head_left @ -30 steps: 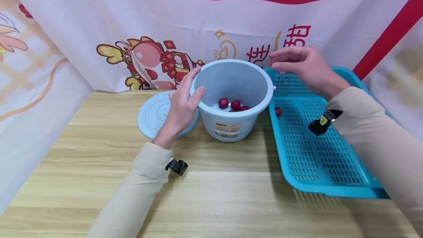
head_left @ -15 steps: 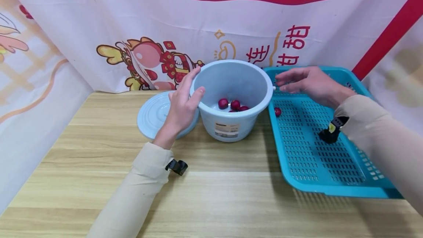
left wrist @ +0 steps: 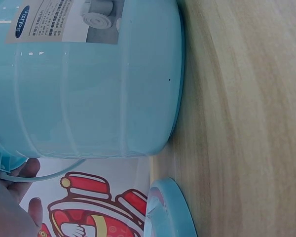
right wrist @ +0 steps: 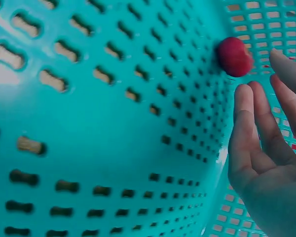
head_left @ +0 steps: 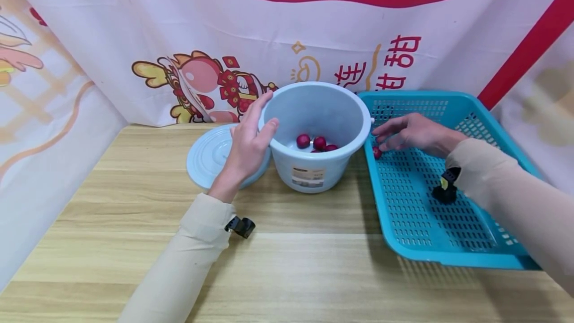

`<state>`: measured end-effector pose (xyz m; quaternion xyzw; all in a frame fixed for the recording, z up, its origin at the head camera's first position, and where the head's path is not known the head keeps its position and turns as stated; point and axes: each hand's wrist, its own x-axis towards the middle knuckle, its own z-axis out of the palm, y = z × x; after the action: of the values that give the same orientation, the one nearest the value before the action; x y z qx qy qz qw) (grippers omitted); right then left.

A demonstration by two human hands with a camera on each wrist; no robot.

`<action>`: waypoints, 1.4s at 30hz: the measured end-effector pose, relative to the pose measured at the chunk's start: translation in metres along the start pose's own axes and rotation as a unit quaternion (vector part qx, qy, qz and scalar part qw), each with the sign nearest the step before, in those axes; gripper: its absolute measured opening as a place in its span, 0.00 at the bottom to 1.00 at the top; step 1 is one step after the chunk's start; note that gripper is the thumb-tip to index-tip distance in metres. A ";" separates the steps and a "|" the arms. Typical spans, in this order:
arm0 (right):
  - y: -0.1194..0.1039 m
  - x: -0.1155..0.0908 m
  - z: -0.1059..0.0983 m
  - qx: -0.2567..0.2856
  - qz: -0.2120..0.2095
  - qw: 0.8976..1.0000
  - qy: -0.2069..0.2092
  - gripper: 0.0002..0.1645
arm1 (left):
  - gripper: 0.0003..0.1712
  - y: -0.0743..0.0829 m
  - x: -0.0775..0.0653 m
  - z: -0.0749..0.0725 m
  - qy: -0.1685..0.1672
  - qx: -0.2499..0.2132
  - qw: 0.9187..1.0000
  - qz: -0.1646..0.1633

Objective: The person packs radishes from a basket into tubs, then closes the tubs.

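My left hand holds the left rim of a light blue bucket, thumb over the edge and fingers along the outside. In the left wrist view, two fingertips show beside the bucket's handle mount. Several small, round, dark red pieces of produce lie on the bucket's floor. My right hand is inside a teal perforated basket, fingers extended and slightly bent. One more round red piece sits by the basket's left wall, just beyond the fingertips; in the right wrist view a narrow gap separates them.
A light blue lid lies flat on the wooden table, left of the bucket. The basket stands close against the bucket's right side. A printed white cloth hangs behind everything.
My right hand has come down from above the basket's back edge to beside the round red piece. My left hand stays on the bucket rim.
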<state>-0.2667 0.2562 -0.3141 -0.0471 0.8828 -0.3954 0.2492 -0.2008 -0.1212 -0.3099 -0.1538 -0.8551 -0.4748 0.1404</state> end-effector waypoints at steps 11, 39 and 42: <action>0.005 0.005 0.011 -0.036 0.010 0.999 -0.018 0.31 | 0.38 -0.001 0.001 0.000 -0.001 0.000 1.000 0.007; -0.009 -0.014 -0.013 0.052 -0.020 0.993 0.105 0.35 | 0.38 -0.001 0.001 0.001 0.004 -0.001 1.000 0.003; -0.012 -0.017 -0.014 0.060 -0.033 0.988 0.135 0.36 | 0.38 0.000 0.001 0.001 0.004 -0.001 1.000 0.005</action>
<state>-0.2603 0.2624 -0.2905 -0.0071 0.8811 -0.4581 0.1168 -0.2017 -0.1208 -0.3102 -0.1563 -0.8533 -0.4756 0.1459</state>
